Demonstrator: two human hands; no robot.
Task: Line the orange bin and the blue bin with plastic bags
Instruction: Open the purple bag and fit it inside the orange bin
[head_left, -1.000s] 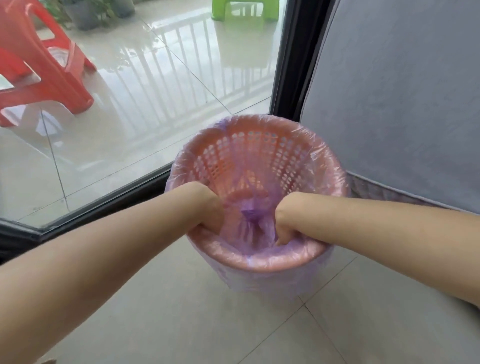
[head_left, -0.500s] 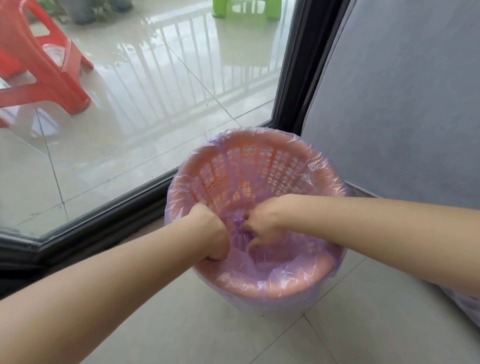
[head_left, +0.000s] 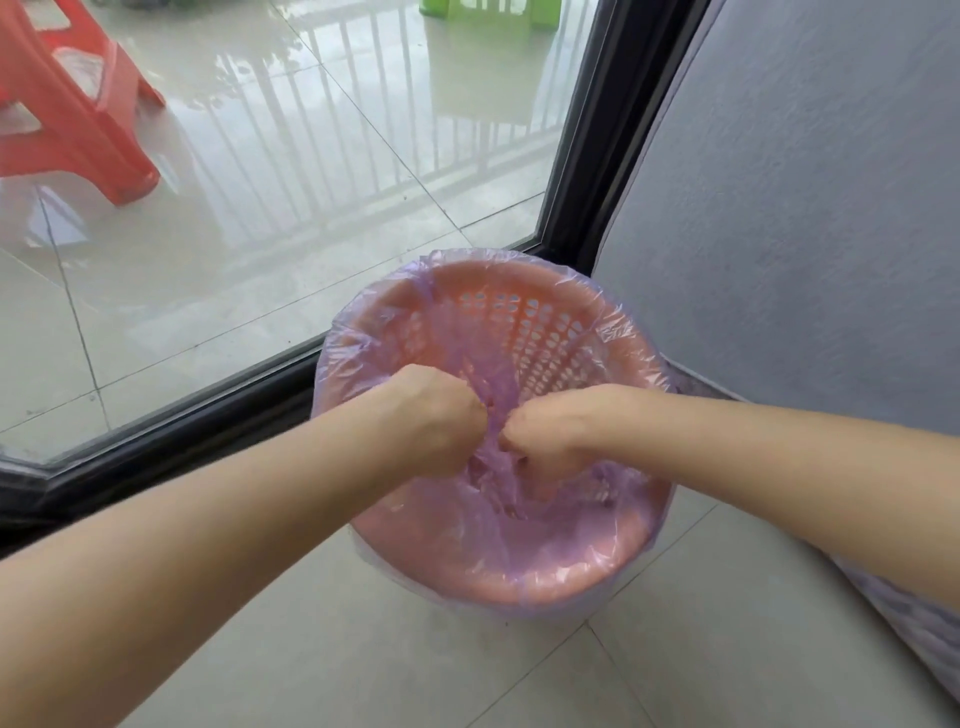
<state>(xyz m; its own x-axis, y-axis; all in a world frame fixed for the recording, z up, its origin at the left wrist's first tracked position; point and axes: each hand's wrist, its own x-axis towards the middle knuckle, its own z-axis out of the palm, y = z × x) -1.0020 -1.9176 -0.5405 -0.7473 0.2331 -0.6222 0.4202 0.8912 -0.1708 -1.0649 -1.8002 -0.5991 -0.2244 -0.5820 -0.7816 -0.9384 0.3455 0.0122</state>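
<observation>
Purple film is bunched between both hands: the left hand (head_left: 441, 415) and the right hand (head_left: 550, 431) meet knuckle to knuckle at the middle of the orange bin (head_left: 545, 332). Each has its fingers curled tight round a gather of the purple plastic bag (head_left: 493, 467). Neither hand is spread; both pinch film and nothing else.

The step in hand looks like seating the liner. To do it well, I judge the gathered slack should be pushed down and outward toward the base and the mesh wall. Pulling it up would tug on the overhang. The film is thin, and the wall's many holes could snag it, so short, gentle presses suit better than a hard tug.

Around the hands, the bag's mouth is already folded over the rim all the way round. The bin stands on the tiled floor (head_left: 363, 649) in the corner between a glass door (head_left: 260, 208) and a grey wall (head_left: 779, 260). The blue bin is not in view, so I judge the task is about half done at most.
</observation>
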